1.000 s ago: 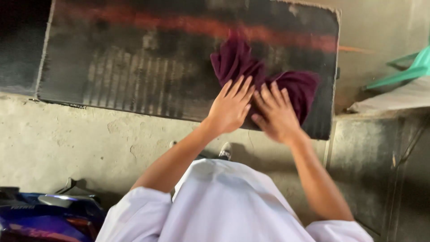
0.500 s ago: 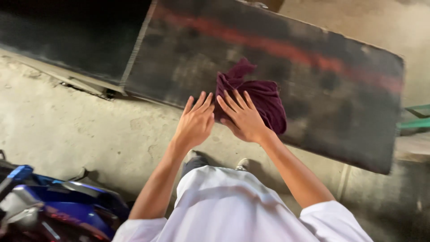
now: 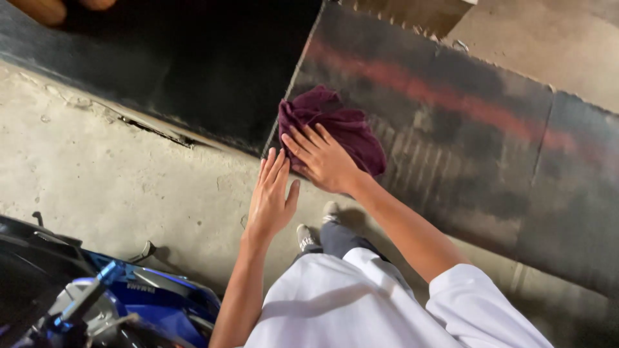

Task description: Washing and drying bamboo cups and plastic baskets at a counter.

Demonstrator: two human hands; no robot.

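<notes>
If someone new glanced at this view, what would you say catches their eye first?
Most striking is the dark maroon cloth bunched on the big dark panel with its faded red band, with the right hand pressed flat on it. The left hand is spread open just beside it, at the panel's lower edge. At bottom left, a blue motorcycle stands on the concrete floor.

Count on inspection: two hands, the left hand (image 3: 271, 196) flat with fingers spread just beside the panel edge, the right hand (image 3: 320, 158) pressed flat on the cloth. One maroon cloth (image 3: 342, 125), bunched. One dark upright panel (image 3: 464, 142) with one faded red stripe (image 3: 438, 93) across it. Two shoes (image 3: 308, 235) on the concrete floor (image 3: 116, 187). One blue motorcycle (image 3: 109, 303), partly in view at lower left
</notes>
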